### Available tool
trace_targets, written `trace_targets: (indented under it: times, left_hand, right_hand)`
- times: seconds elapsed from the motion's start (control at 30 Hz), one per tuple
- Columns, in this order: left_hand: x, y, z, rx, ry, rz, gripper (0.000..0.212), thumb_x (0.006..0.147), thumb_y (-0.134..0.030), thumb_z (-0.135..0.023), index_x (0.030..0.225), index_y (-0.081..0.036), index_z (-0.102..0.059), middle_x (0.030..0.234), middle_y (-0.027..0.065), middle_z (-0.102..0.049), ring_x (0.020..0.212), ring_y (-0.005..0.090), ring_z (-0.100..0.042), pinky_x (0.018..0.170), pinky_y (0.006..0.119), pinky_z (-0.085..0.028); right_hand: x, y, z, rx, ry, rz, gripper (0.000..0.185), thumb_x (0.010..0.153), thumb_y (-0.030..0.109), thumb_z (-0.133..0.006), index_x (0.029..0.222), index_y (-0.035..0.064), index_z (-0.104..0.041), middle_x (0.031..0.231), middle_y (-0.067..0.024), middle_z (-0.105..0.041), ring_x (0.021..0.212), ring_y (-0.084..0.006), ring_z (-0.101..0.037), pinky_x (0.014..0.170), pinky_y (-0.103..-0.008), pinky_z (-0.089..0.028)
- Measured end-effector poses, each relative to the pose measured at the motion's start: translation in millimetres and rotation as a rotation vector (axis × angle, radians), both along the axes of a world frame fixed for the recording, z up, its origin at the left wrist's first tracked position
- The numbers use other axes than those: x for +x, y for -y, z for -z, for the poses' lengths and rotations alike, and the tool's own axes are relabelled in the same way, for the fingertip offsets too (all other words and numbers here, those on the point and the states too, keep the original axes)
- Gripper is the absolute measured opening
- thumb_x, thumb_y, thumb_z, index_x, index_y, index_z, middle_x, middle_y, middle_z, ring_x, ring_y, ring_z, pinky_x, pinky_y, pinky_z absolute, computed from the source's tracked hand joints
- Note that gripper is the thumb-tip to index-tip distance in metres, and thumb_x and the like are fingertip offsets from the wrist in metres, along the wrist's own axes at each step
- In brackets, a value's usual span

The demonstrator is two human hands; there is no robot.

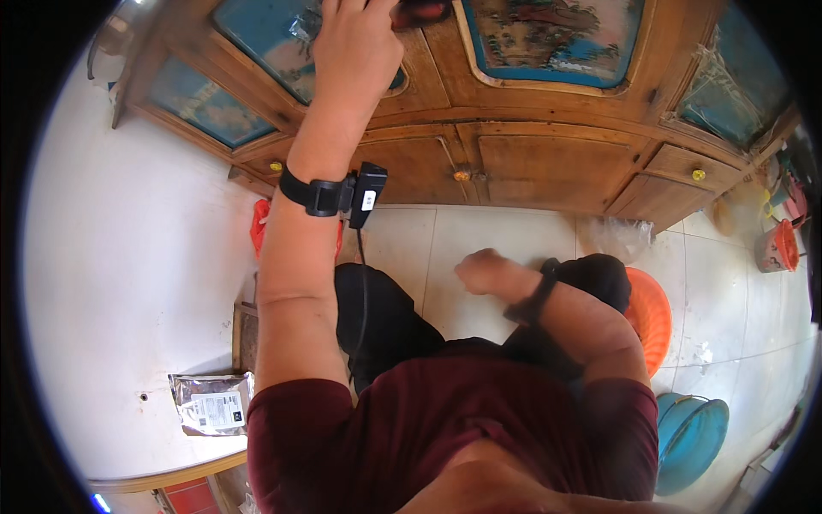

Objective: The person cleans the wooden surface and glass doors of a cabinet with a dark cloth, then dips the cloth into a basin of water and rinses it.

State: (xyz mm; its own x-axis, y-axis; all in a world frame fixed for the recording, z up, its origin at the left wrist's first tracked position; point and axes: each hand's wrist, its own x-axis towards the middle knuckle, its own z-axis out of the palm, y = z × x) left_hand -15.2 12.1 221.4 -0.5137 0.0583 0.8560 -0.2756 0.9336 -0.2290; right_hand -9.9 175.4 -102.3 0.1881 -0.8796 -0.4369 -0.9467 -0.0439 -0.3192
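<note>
My left hand [359, 45] reaches up at the top of the view, over a wooden cabinet [552, 164] with painted glass panels. Its fingertips are cut off by the frame edge. Right beside the thumb side is a dark, glossy object with a red part [420, 14]; whether my fingers grip it is hidden. My right hand [488, 271] hovers above the tiled floor between my knees, slightly blurred, its fingers curled in with nothing visible in them. A black strap with a small cabled device [368, 196] circles my left forearm, and another black strap [536, 295] circles my right wrist.
An orange plastic basin [652, 321] and a teal bucket [693, 443] stand at my right. A clear plastic bag [620, 238] lies by the cabinet's foot. Farther right is a red-rimmed pail [777, 247]. To my left, a silver foil pouch [212, 405] is against a white wall [141, 257].
</note>
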Motion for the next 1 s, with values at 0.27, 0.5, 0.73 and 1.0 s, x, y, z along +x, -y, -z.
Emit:
trace_targets:
  times: [0.27,0.5,0.73,1.0]
  left_hand:
    - [18,39,107,0.875,-0.364,0.176,0.04,0.079,-0.003,-0.061,0.117,0.001,-0.051,0.103,0.019,-0.056,0.097,0.0385,-0.055,0.084,0.042,-0.045]
    - [-27,-5,112,0.474,-0.337,-0.051,0.052,0.08,-0.005,-0.059,0.128,0.004,-0.041,0.109,0.0217,-0.043,0.101,0.0412,-0.047,0.089,0.043,-0.042]
    - [-55,-41,119,0.225,-0.241,-0.181,0.054,0.075,-0.003,-0.061,0.125,0.006,-0.044,0.098,0.0194,-0.044,0.089,0.0375,-0.048,0.071,0.043,-0.047]
    - [-26,-9,103,0.017,-0.078,-0.199,0.045,0.077,-0.003,-0.055,0.122,-0.008,-0.052,0.093,0.0139,-0.042,0.083,0.0328,-0.049,0.065,0.04,-0.05]
  right_hand:
    - [-20,-22,-8,-0.121,0.058,0.055,0.019,0.074,0.014,-0.055,0.088,0.0049,-0.065,0.086,-0.0142,-0.067,0.082,-0.0337,-0.065,0.067,-0.0459,-0.052]
    - [-14,-39,-28,-0.147,0.102,0.073,0.02,0.075,0.007,-0.053,0.086,0.004,-0.07,0.09,-0.0138,-0.069,0.083,-0.0321,-0.067,0.065,-0.0437,-0.053]
    - [-15,-45,-28,-0.122,0.125,0.043,0.02,0.081,0.017,-0.052,0.091,0.0023,-0.061,0.086,-0.0163,-0.066,0.082,-0.0344,-0.064,0.067,-0.0476,-0.051]
    - [-13,-36,-33,-0.202,0.137,0.078,0.019,0.078,0.01,-0.05,0.086,0.0039,-0.066,0.087,-0.0132,-0.068,0.083,-0.0312,-0.066,0.065,-0.0441,-0.053]
